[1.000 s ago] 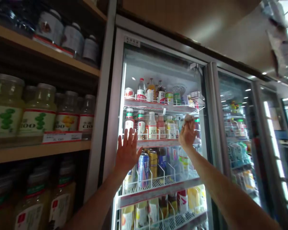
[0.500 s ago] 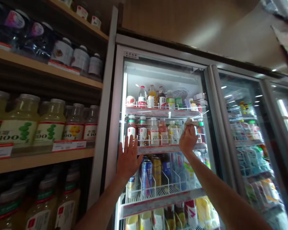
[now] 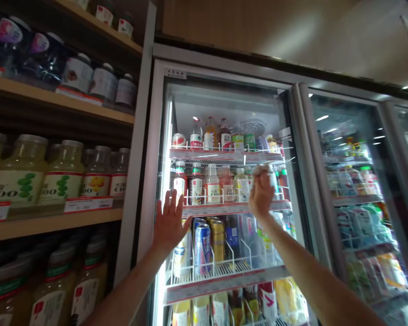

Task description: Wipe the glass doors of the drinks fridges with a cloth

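Observation:
My left hand [image 3: 170, 222] lies flat with fingers spread against the left side of a glass fridge door [image 3: 220, 102]. Nothing is in it. Higher and to the right, my right hand [image 3: 261, 197] grips a pale cloth [image 3: 261, 169] held up at the glass, in front of the second shelf of drinks. The cloth is slightly blurred, and part of it is hidden by the fingers. Through the glass show bottles [image 3: 212, 183] on the upper shelves and tall cans [image 3: 202, 249] on the shelf below.
On the left stands a wooden shelf unit [image 3: 54, 231] full of bottled drinks [image 3: 63, 167] with price tags. To the right are a door frame post [image 3: 307, 149] and another glass fridge door [image 3: 346, 136] with drinks behind it. A wooden panel [image 3: 224, 27] runs above the fridges.
My right hand has moved the cloth slightly left across the glass. The view has shifted a little to the right; my left hand keeps its place on the door.

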Demonstrator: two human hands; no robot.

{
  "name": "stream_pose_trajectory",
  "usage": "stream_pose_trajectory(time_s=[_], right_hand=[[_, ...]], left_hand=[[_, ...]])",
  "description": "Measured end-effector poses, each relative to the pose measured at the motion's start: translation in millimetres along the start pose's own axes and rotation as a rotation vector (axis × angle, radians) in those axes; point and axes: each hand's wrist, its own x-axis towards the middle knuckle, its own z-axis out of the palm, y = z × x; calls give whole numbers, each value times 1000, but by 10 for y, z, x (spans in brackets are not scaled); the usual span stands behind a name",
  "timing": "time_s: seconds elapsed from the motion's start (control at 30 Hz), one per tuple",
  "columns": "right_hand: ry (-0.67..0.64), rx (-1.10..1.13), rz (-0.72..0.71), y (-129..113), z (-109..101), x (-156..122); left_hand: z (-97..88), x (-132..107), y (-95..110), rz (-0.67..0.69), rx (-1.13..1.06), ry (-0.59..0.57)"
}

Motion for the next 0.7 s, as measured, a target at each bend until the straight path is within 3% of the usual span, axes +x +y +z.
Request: stream_pose_trajectory(time_s=[0.07, 0.13, 0.2, 0.27, 0.33, 0.4, 0.47, 0.53, 0.57, 0.63, 0.7], right_hand=[[-139, 73, -261, -176, -3, -128], [-225, 130, -420, -131, -23, -174], [-160, 114, -267, 146, -32, -101], [-26, 62, 23, 448, -8, 14], [44, 43, 165, 563, 28, 59], [-4, 75, 60, 477, 44, -1], [-113, 130, -177, 369, 33, -90], [-161, 155, -293, 406, 21, -105], [-137, 146, -254, 482, 23, -74], [-32, 106, -44, 650, 48, 23], [18, 106, 83, 685, 82, 77]], left_hand=[[2, 1, -9, 4, 5, 2], [3, -1, -19, 4, 9, -4], [3, -8, -26, 4, 21, -11], [4, -16, -33, 12, 40, -12], [3, -19, -36, 20, 58, -6], [-1, -14, -35, 22, 69, -4], [-7, -3, -29, 20, 72, -2], [-12, 5, -27, 16, 72, -7], [-14, 6, -30, 17, 73, -9], [-17, -4, -51, 23, 74, -16], [-21, -16, -76, 36, 74, -28]])
